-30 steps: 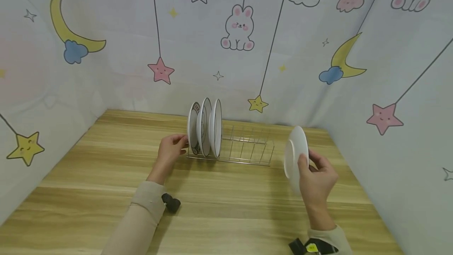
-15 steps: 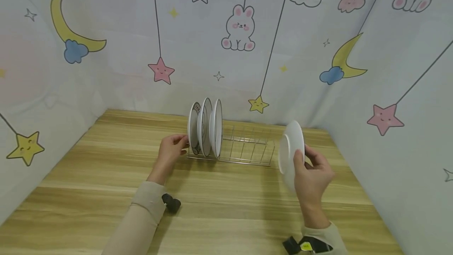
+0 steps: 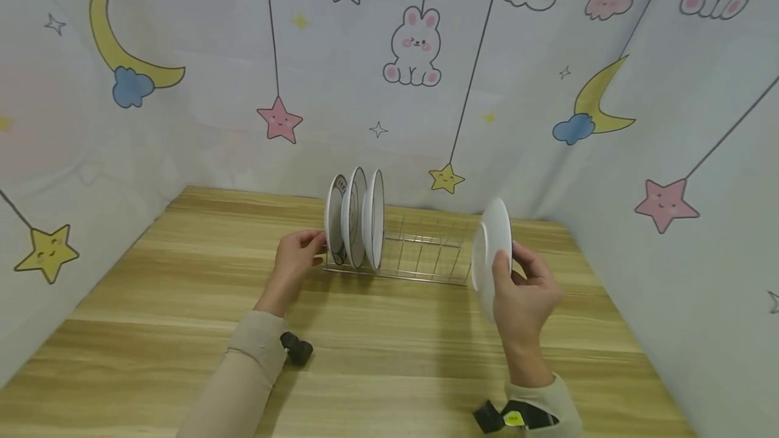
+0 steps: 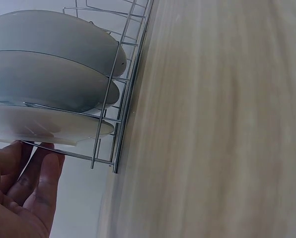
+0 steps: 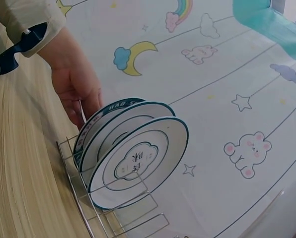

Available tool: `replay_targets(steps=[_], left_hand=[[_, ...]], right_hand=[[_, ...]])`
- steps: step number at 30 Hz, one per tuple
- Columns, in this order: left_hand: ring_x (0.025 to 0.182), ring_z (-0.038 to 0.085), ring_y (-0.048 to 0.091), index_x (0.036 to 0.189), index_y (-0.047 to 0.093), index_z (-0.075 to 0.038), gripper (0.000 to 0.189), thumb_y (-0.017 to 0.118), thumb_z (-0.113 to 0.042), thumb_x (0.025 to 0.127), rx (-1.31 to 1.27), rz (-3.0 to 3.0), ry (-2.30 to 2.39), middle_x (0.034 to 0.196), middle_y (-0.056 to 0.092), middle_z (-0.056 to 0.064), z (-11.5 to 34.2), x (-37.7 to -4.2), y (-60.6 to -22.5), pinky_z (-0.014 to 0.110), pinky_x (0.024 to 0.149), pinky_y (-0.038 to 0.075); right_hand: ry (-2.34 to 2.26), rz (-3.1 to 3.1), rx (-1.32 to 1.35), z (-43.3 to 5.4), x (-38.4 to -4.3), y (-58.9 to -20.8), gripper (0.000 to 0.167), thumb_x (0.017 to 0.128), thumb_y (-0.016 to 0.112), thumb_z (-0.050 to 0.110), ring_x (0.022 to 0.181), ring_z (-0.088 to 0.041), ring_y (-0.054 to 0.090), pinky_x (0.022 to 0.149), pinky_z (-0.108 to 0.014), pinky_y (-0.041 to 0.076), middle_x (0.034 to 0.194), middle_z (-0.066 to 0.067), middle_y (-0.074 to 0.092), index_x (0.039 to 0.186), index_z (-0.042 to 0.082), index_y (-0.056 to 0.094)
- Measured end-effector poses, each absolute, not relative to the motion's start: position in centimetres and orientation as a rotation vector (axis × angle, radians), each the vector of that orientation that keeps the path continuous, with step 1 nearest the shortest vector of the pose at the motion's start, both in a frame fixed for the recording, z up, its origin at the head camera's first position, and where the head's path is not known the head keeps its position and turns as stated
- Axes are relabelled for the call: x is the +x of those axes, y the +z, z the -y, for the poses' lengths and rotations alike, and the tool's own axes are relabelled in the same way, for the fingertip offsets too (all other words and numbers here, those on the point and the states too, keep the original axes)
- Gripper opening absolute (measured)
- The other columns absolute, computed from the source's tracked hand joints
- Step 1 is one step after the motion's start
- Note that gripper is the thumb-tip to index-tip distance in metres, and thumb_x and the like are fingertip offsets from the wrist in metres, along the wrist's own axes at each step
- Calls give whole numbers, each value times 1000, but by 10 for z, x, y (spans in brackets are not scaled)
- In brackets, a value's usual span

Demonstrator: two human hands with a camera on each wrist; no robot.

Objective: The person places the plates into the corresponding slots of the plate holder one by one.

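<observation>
Right hand (image 3: 526, 297) grips smooth round plate (image 3: 489, 255) — left hand (image 3: 295, 259) apparently pinches thin wire rack (image 3: 426, 280)

Left hand (image 3: 295, 262) and right hand (image 3: 526, 299) well apart, fingers (image 4: 47, 181) bent.

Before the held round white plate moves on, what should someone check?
Round white ceramic-looking plate in the right hand's grip: ok, pinched near its edge.
Silver wire rack held by the left hand: ok, at its left end.
Three dark-rimmed round white plates standing on edge: ok, in the rack.
Room in the rack: ok, right of those three.
Held plate over that room: not ok, off the rack's right end.
Firmness of the right grip: cannot tell.
</observation>
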State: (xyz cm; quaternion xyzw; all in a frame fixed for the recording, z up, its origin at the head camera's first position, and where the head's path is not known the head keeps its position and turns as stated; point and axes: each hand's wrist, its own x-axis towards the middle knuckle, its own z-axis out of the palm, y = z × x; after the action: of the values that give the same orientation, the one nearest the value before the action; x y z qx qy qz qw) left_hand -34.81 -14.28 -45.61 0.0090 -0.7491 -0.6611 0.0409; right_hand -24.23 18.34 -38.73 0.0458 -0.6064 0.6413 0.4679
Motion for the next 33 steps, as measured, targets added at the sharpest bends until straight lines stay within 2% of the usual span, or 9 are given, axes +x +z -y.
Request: replay_targets(steps=[9,17,29,33], left_hand=[[101,27,67,120,65,7,31,54,-17,103,30,2289,-2019,116,67,22,143,-348,-456,35,81,59],[104,30,66,121,64,7,30,54,-16,104,44,2282,-2037,117,66,23,143,-347,-453,37,84,58],[102,27,66,120,64,6,29,54,-16,103,44,2286,-2043,117,67,21,144,-349,-454,36,82,59],[100,26,67,119,65,6,29,54,-17,103,37,2288,-2037,116,67,21,143,-349,-456,38,83,58]], right_hand=[[1573,1426,185,-172,-244,-383,15,80,70,-10,69,-14,71,61,-24,59,90,-14,72,93,-16,69],[1531,1392,207,-161,-245,-379,14,80,70,-10,67,-16,71,61,-25,59,89,-15,71,92,-15,70],[1548,1334,245,-152,-252,-375,14,79,70,-12,80,-21,71,64,-26,60,89,-17,71,92,-16,69],[1564,1327,251,-148,-254,-375,13,78,70,-12,80,-22,70,64,-26,60,88,-17,71,91,-16,69]])
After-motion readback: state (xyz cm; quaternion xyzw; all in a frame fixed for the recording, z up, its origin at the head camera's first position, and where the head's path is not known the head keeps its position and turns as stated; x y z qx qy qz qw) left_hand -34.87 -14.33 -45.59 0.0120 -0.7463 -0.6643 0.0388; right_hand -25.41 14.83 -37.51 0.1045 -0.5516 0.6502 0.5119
